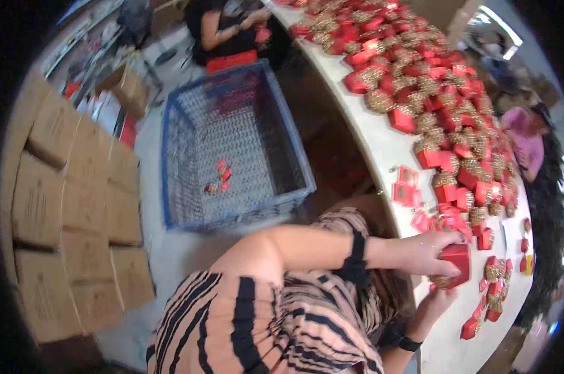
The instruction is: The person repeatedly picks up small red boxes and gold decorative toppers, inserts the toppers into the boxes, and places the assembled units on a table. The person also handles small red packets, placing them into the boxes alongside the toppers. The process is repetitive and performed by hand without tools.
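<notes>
My left hand (422, 252) is closed around a red block-shaped ornament (454, 262) with a gold beaded part at its lower end. Just below, my right hand (436, 303) is closed at that gold end, its fingertips partly hidden. Both hands are over the near edge of the white table (387, 146). Flat clear-and-red pieces (406, 187) lie beyond my left hand, beside a heap of similar red and gold ornaments (444, 118). To the right of my hands a small cluster of ornaments (494, 290) rests on the tabletop.
A blue plastic crate (304, 171) stands on the floor to my left, with a few red pieces (223, 176) inside. Cardboard boxes (86, 212) are stacked at the far left. One person (223, 31) sits beyond the crate; another, in pink (524, 134), is across the table.
</notes>
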A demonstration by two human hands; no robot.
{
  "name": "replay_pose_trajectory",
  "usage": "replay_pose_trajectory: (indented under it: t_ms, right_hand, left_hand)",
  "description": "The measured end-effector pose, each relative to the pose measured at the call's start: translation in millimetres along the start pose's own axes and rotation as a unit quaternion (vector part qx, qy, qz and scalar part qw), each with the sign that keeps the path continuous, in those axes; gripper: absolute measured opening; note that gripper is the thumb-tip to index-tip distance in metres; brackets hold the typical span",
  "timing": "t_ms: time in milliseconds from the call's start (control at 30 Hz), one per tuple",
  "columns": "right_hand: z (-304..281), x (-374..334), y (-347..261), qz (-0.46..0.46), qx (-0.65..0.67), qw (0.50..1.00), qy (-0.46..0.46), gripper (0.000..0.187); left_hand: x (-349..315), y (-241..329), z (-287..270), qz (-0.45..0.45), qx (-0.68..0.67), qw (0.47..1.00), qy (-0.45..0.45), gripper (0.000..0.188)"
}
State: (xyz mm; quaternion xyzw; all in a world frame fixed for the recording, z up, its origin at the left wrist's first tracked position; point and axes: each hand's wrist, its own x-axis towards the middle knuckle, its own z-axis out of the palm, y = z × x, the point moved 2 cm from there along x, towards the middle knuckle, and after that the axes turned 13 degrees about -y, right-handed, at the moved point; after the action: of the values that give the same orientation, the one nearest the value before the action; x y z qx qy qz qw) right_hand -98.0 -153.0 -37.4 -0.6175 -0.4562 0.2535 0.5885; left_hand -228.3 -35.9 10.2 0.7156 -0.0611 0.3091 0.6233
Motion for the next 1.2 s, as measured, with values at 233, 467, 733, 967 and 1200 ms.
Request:
replay_pose_trajectory:
  t_ms: [233, 467, 733, 967, 1200]
  right_hand:
    - [-8, 3, -9, 0.070, 0.113, 0.991, -0.002, 0.045]
    - [-1, 21, 13, 0.091, 0.271, 0.956, -0.072, 0.040]
    - [3, 24, 15, 0.084, 0.226, 0.968, -0.067, 0.044]
    - [3, 29, -13, 0.038, 0.271, 0.959, -0.074, 0.030]
    - [-26, 23, -18, 0.044, 0.041, 0.996, 0.068, 0.036]
  left_hand:
    - [-10, 16, -3, -0.019, -0.003, 0.999, 0.038, 0.049]
    - [-12, 9, -19, -0.024, 0.008, 0.998, 0.049, 0.050]
    - [-7, 4, -29, -0.019, -0.047, 0.997, 0.055, 0.045]
    - [21, -13, -35, -0.019, -0.183, 0.968, 0.171, 0.040]
    - [51, -3, -16, -0.025, -0.200, 0.977, 0.068, 0.043]
